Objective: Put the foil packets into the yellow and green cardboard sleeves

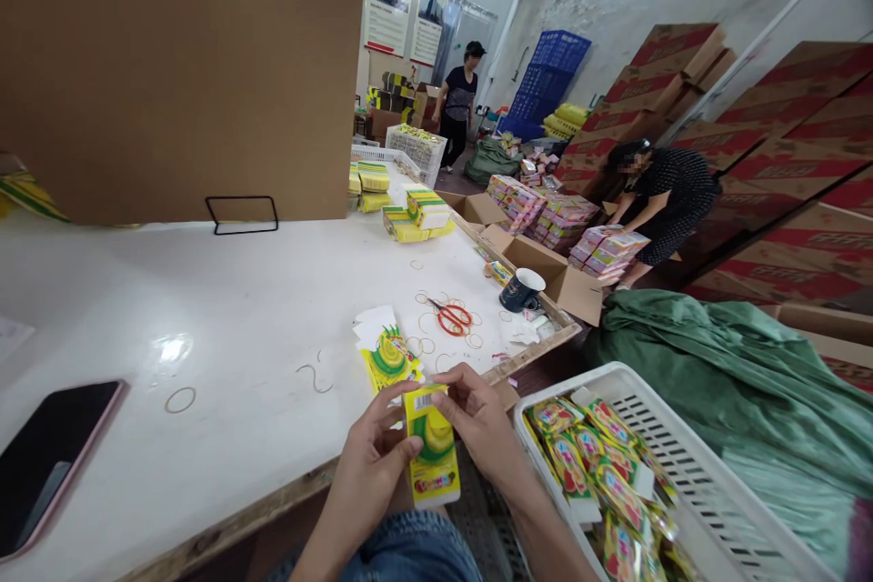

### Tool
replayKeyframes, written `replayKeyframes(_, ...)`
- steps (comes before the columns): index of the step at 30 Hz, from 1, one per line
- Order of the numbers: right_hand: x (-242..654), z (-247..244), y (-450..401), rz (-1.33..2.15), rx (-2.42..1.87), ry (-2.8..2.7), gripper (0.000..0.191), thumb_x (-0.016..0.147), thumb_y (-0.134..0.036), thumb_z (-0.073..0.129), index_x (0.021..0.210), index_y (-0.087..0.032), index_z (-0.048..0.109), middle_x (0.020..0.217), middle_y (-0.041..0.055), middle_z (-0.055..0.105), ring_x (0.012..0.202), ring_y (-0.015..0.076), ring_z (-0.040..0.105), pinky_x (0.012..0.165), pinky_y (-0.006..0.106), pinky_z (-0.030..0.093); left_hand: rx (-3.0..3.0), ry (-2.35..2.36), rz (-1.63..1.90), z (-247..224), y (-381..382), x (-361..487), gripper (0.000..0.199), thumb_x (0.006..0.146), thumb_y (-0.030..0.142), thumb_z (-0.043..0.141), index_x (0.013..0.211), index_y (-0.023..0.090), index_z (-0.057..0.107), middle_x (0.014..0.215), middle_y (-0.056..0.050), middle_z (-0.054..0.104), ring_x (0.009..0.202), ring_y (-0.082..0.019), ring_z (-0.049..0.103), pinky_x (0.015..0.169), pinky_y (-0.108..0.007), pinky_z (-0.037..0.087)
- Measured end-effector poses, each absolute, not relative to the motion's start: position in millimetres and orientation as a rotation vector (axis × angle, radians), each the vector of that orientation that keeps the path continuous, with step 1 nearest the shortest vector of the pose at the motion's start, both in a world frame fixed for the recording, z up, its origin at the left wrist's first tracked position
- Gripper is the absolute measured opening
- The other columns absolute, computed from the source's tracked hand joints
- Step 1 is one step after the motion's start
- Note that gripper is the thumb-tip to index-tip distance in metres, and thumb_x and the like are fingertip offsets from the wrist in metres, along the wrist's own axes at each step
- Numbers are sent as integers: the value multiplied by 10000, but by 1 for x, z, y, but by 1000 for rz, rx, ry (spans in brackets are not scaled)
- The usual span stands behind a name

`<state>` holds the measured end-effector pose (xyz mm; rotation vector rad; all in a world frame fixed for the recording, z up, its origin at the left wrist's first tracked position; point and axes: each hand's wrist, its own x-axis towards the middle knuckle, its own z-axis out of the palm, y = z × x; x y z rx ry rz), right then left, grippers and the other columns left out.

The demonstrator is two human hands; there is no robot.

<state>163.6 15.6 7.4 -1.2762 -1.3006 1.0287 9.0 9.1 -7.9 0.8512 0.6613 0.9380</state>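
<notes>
A yellow and green printed carton is held upright between my two hands, over the table's front edge. My left hand grips its left side, thumb on the front face. My right hand pinches its top right corner near the barcode. Just behind, a small pile of similar flat cartons lies on the white table. To the right, a white basket holds several packets in yellow, green and red.
Red-handled scissors, rubber bands and a dark mug lie to the right on the table. A black phone is at the left. Carton stacks and a cardboard box stand behind. One person bends over bundles; another stands farther back.
</notes>
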Motion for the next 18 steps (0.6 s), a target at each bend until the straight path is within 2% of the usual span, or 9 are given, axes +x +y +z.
replayKeyframes(3,178,17,9,972,-1337,-1323,187,784,-393,645,812,-214,599,738,16,619,691,187,561,639,297,440,960,678,959,-8,9,17,465,779,223,642,1232,249,541,1220,-104,654,1040,-284,656,872,-402,531)
replayKeyframes(5,205,30,-2,711,-1560,-1436,185,801,-401,616,801,-216,624,773,45,637,728,217,567,672,335,434,1148,808,1025,-14,14,17,414,810,235,602,1223,252,577,1287,-99,616,1166,-292,584,989,-431,458)
replayKeyframes(7,239,43,-12,276,-1784,-1501,208,800,-424,595,800,-223,647,850,81,654,827,269,562,773,406,406,1390,1021,1105,-26,24,14,417,819,240,586,1235,256,587,1368,-86,553,1313,-291,438,1113,-467,299)
replayKeyframes(9,265,47,-16,-35,-1891,-1521,235,752,-456,627,789,-226,660,864,105,655,868,308,545,834,464,370,1602,1191,1120,-42,34,10,505,812,211,577,1311,254,520,1416,-77,504,1402,-285,277,1157,-530,112)
replayKeyframes(10,270,43,-14,-55,-1895,-1537,242,738,-459,642,809,-229,669,880,110,659,877,314,546,838,469,370,1698,1233,1074,-51,38,9,524,810,179,557,1326,245,501,1418,-80,499,1417,-285,231,1149,-562,63)
replayKeyframes(12,261,26,0,137,-1833,-1551,214,737,-434,656,835,-246,684,893,100,674,857,300,562,819,447,395,1826,1247,932,-66,43,9,516,777,106,537,1274,245,553,1411,-92,502,1405,-302,256,1130,-604,56)
replayKeyframes(15,217,-12,35,510,-1692,-1397,143,693,-346,704,817,-275,707,870,65,694,774,270,568,801,415,408,1948,1164,808,-76,43,10,492,761,64,514,1203,259,606,1423,-79,484,1387,-292,306,1131,-605,42)
replayKeyframes(18,176,-40,67,597,-1622,-1341,204,634,-253,722,836,-277,708,769,24,680,750,263,579,760,383,424,1939,1116,813,-73,38,8,435,781,77,508,1159,255,630,1393,-72,523,1367,-262,357,1142,-590,40)
